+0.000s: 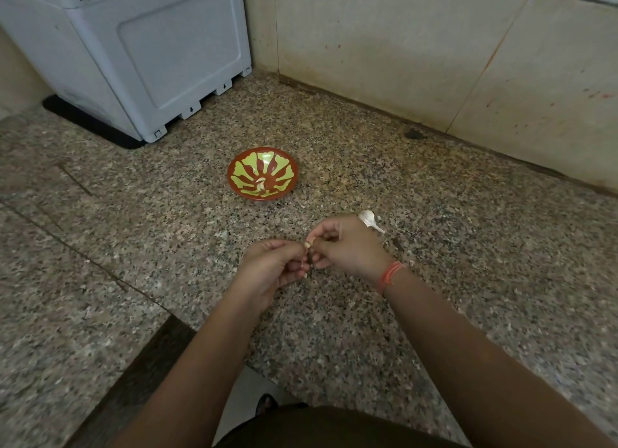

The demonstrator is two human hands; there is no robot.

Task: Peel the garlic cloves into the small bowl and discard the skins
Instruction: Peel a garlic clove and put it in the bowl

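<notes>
Clove [307,245] pinched between both hands over the counter [468,280], near its front edge. Left hand [271,267] and right hand [347,247] both curl their fingertips on it. Small bowl [230,175] is straight ahead, well apart, and slightly nearer the left hand.

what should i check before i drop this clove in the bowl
1. Grip: left hand and right hand both pinch the small pale garlic clove above the speckled granite counter: ok.
2. Clove fully peeled: fingers hide most of it: cannot tell.
3. Small red-brown bowl with yellow-green leaf pattern upright on the counter, beyond the hands: ok.
4. Room in the bowl: only a few peeled cloves lie near its bottom: ok.
5. Path from hands to bowl: bare counter between them: ok.
6. Place for skins: no bin in view; a white garlic piece lies behind the right hand: cannot tell.
</notes>
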